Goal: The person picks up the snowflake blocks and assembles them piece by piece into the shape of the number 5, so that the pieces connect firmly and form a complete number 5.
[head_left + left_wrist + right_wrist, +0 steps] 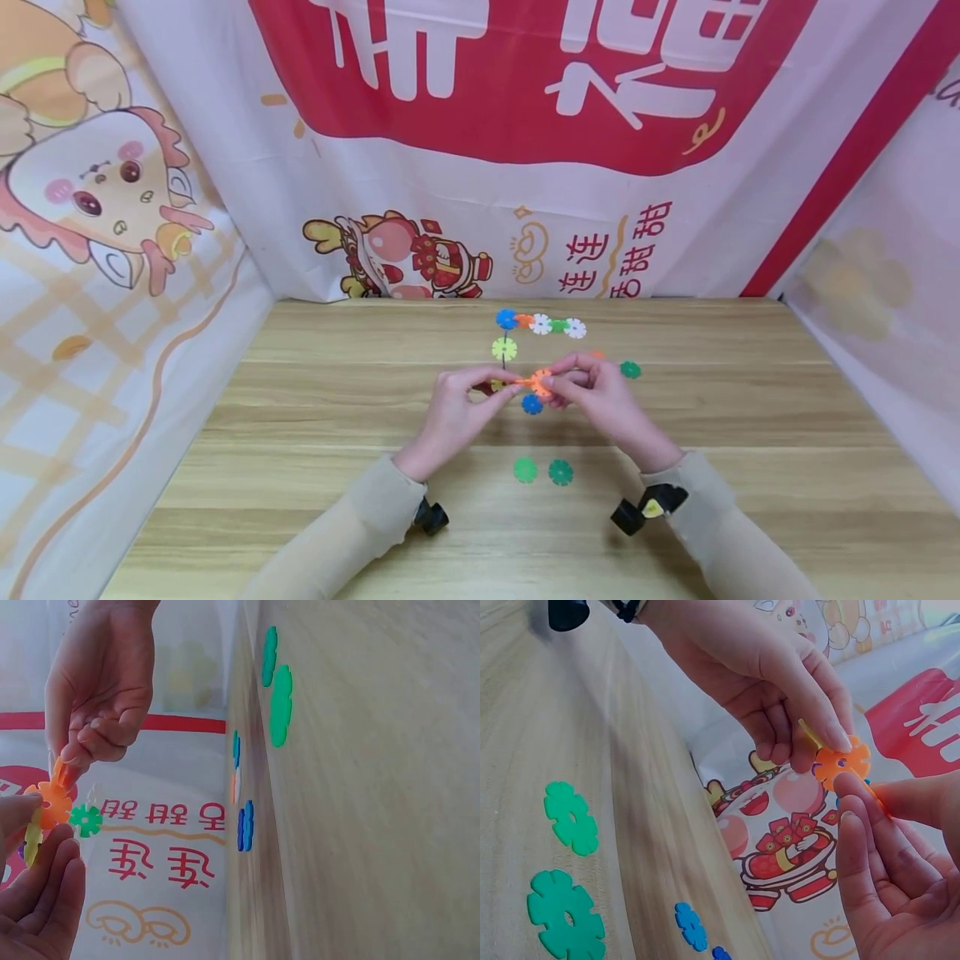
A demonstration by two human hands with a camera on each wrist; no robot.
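In the head view my left hand (459, 412) and right hand (603, 400) meet above the table, each pinching a notched flower-shaped plastic disc. The discs are orange; one (540, 384) shows its face and a second (60, 776) stands edge-on at the right fingertips in the left wrist view. The left fingers and thumb hold the left end of the pair, where a yellow disc (33, 838) also shows. Behind the hands a linked chain runs away through a yellow-green disc (504, 348) to a blue disc (507, 319), then right to a white disc (575, 327).
A loose blue disc (532, 404) lies just below the hands. Nearer the front are a light green disc (525, 470) and a darker green disc (561, 472). Another green disc (631, 369) lies beyond the right hand. A printed cloth (420, 167) stands along the table's back edge.
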